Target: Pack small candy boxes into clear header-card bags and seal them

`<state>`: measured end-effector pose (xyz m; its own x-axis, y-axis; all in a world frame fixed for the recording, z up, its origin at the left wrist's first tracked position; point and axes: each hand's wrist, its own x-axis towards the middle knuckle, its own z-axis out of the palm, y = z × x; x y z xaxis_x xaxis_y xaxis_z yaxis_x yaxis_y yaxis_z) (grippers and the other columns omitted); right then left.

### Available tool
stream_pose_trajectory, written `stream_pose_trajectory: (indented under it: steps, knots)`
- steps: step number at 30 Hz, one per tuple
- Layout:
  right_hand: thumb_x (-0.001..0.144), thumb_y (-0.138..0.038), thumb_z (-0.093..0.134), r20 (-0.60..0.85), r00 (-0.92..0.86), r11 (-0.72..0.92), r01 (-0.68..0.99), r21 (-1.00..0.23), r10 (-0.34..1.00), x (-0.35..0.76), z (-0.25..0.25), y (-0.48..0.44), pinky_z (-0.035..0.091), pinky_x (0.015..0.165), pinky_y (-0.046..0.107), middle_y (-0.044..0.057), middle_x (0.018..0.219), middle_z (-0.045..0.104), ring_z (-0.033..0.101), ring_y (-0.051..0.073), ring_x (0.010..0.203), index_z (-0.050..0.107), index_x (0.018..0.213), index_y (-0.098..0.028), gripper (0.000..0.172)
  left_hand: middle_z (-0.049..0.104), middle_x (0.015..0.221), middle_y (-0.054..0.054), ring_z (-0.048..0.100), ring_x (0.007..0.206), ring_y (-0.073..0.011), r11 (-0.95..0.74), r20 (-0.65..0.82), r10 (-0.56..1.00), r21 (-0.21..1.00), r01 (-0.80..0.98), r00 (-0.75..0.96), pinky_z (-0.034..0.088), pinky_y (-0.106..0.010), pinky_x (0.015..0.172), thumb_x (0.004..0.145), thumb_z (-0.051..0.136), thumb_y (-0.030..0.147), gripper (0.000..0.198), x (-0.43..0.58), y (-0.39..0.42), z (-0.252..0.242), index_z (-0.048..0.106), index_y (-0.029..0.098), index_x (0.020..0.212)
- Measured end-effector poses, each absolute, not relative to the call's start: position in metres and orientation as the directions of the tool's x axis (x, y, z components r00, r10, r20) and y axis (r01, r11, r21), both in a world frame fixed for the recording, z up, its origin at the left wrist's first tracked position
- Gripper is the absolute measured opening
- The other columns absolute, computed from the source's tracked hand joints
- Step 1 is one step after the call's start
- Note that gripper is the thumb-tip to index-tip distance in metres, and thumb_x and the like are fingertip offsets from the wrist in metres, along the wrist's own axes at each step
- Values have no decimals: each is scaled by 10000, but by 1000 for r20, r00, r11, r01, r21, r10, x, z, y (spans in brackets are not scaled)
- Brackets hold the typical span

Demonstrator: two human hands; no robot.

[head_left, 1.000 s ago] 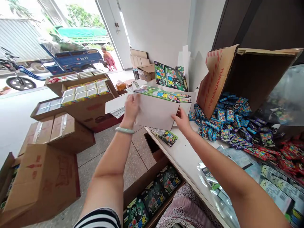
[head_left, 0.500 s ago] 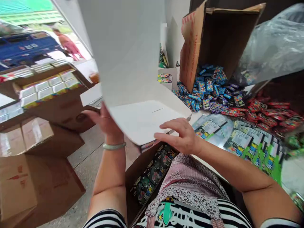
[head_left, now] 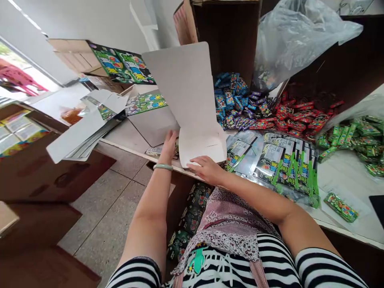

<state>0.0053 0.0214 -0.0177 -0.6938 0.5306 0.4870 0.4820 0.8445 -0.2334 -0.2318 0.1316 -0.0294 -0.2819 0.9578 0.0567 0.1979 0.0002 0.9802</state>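
An opened-out carton (head_left: 195,88), plain white inside, stands on the table in front of me with its tall lid raised. My right hand (head_left: 207,170) rests at the carton's front edge, its fingers stretched out over the white floor. Left of the carton, my left hand (head_left: 170,145) reaches forward with fingers extended, close to a white-sided box (head_left: 156,127) with green printed packs showing on top. Whether the fingertips touch that box I cannot tell. A pale bangle (head_left: 163,166) circles my left wrist.
Flat white carton sheets (head_left: 87,132) overhang the table's left edge. Blue (head_left: 231,96), red (head_left: 306,116) and green packets (head_left: 360,136) lie in heaps at the back. Printed pouches (head_left: 285,164) lie at right. Dark printed packs (head_left: 192,216) fill a box below.
The white carton has come down to the table. My left hand has left its side and moved right beside the white-sided box. My view has turned right.
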Motion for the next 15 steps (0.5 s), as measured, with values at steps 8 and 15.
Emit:
stream_pose_trajectory:
  steps: [8, 15]
  knots:
    - [1014, -157, 177, 219, -144, 233, 853, -468, 965, 114, -29, 125, 470, 1030, 444, 193, 1296, 633, 562, 277, 1216, 577, 1323, -101, 509, 373, 1602, -128, 321, 1513, -314, -244, 320, 947, 732, 635, -4, 279, -492, 1247, 852, 633, 307, 478, -237, 67, -64, 617, 219, 1322]
    - [947, -272, 569, -117, -533, 478, 820, -314, 838, 113, -51, 168, 312, 1159, 573, 140, 1549, 472, 337, 380, 1462, 614, 1368, -175, 435, 558, 1442, -160, 501, 1396, -265, -192, 434, 895, 590, 784, -107, 356, -485, 1233, 839, 432, 124, 501, -234, 57, -83, 610, 144, 1307]
